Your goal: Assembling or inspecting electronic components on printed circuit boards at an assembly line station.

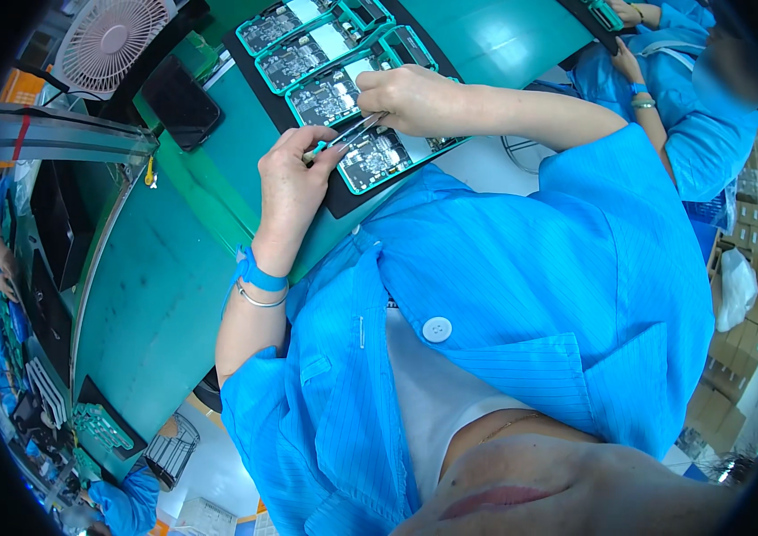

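Observation:
My right hand (pixel 410 100) is closed around metal tweezers (pixel 357 130), whose tips point down and left. Facing it, my left hand (pixel 294 174) pinches a small white-and-green piece (pixel 312 154) too small to name, close to those tips. Both hands are over the nearest of several open devices, a circuit board in a teal frame (pixel 374 163). Another opened device (pixel 324 96) lies just beyond, partly covered by my right hand. Farther back sits a third one (pixel 294 64) with its board exposed. They rest in a row on a black mat (pixel 343 202).
A black phone-like slab (pixel 181 103) lies on the green bench (pixel 151 277) to the left. Behind it stands a pink fan (pixel 113 40), with a metal rail (pixel 75 134) nearer. Co-workers in blue sit at the far right (pixel 701 143) and along the left.

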`<action>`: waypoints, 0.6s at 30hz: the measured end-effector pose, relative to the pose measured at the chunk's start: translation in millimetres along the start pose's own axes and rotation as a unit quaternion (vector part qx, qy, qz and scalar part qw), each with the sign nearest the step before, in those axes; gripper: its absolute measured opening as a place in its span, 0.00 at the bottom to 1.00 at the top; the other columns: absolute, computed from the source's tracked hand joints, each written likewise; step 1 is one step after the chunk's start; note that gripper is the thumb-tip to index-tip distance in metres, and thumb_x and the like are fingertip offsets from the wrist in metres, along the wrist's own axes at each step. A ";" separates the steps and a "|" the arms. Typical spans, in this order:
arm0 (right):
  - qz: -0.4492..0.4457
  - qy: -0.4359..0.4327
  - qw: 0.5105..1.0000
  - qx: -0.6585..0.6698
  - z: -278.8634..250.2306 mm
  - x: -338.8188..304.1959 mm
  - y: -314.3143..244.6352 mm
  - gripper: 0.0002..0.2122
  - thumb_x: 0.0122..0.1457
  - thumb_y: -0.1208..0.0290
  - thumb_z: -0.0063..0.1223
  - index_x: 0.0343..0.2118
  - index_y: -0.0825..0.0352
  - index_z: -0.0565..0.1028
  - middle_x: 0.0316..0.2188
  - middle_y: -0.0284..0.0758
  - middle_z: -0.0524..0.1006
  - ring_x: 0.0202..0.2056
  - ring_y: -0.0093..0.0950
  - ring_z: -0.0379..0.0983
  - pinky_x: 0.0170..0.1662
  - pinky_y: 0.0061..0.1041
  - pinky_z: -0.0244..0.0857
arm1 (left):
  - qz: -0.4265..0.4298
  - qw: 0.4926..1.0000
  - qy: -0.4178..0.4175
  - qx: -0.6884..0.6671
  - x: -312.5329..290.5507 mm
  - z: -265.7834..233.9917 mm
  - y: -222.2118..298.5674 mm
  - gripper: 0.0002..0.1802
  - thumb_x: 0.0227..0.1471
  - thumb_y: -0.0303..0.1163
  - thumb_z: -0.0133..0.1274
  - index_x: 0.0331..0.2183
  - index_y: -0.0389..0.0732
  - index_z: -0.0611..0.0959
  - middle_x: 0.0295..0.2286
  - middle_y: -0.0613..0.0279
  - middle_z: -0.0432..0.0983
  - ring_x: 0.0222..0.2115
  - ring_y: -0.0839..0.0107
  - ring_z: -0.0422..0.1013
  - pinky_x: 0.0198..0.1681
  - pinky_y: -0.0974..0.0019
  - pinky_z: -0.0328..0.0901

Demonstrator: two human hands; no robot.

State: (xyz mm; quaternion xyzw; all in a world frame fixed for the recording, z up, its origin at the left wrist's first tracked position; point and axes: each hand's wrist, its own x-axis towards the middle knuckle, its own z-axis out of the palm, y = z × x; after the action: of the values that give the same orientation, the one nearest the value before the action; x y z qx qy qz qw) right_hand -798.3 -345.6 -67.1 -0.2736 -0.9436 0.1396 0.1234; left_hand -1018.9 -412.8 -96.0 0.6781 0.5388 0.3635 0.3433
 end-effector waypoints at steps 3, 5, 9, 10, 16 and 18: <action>-0.001 0.000 1.000 0.008 0.9 -0.6 0.6 0.07 0.49 0.75 0.62 0.29 0.69 0.74 0.31 0.37 0.70 0.31 0.38 0.76 0.31 0.37 0.71 | 0.001 1.000 -0.002 0.002 -0.2 -0.4 -1.0 0.09 0.45 0.25 0.65 0.33 0.39 0.85 0.29 0.58 0.78 0.26 0.69 0.75 0.30 0.68 0.69; -0.001 -0.004 1.000 0.010 2.5 -0.7 1.0 0.08 0.49 0.76 0.62 0.29 0.69 0.74 0.31 0.37 0.70 0.30 0.39 0.76 0.31 0.38 0.71 | -0.012 1.000 -0.003 -0.003 0.0 -0.5 0.3 0.09 0.45 0.26 0.65 0.33 0.39 0.85 0.29 0.58 0.79 0.27 0.69 0.76 0.30 0.68 0.69; -0.007 -0.005 1.000 -0.007 3.9 -0.6 0.2 0.08 0.48 0.76 0.62 0.29 0.70 0.74 0.31 0.37 0.70 0.29 0.39 0.76 0.30 0.38 0.71 | -0.011 1.000 -0.004 -0.010 -0.3 -0.6 -1.2 0.09 0.46 0.26 0.65 0.33 0.39 0.85 0.29 0.58 0.79 0.27 0.69 0.76 0.30 0.68 0.70; -0.009 -0.002 1.000 -0.010 3.7 -0.5 -0.4 0.08 0.48 0.76 0.62 0.29 0.70 0.74 0.31 0.37 0.70 0.28 0.39 0.76 0.30 0.37 0.71 | -0.011 1.000 -0.005 -0.010 -0.4 -0.8 -1.2 0.09 0.46 0.26 0.65 0.33 0.38 0.85 0.29 0.58 0.79 0.27 0.70 0.76 0.30 0.68 0.70; 0.003 -0.015 0.997 -0.072 3.2 -1.6 -5.1 0.08 0.46 0.78 0.62 0.28 0.70 0.73 0.31 0.38 0.70 0.29 0.37 0.77 0.29 0.35 0.73 | -0.019 1.000 -0.011 -0.010 -0.2 -1.5 1.4 0.09 0.45 0.26 0.65 0.33 0.38 0.84 0.29 0.58 0.78 0.27 0.71 0.76 0.29 0.68 0.70; 0.006 -0.019 0.997 -0.069 6.2 -1.2 -3.9 0.08 0.46 0.79 0.62 0.29 0.70 0.73 0.32 0.38 0.70 0.29 0.37 0.77 0.30 0.35 0.73 | -0.020 1.000 -0.014 -0.007 -0.1 -1.2 0.2 0.09 0.46 0.25 0.65 0.33 0.38 0.84 0.29 0.58 0.78 0.26 0.71 0.75 0.29 0.69 0.70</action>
State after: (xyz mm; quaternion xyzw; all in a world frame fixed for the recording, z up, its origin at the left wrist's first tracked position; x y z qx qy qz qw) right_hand -801.2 -350.7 -71.8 -0.2845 -0.9515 0.0804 0.0851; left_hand -1019.9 -412.9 -95.2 0.6698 0.5448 0.3507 0.3626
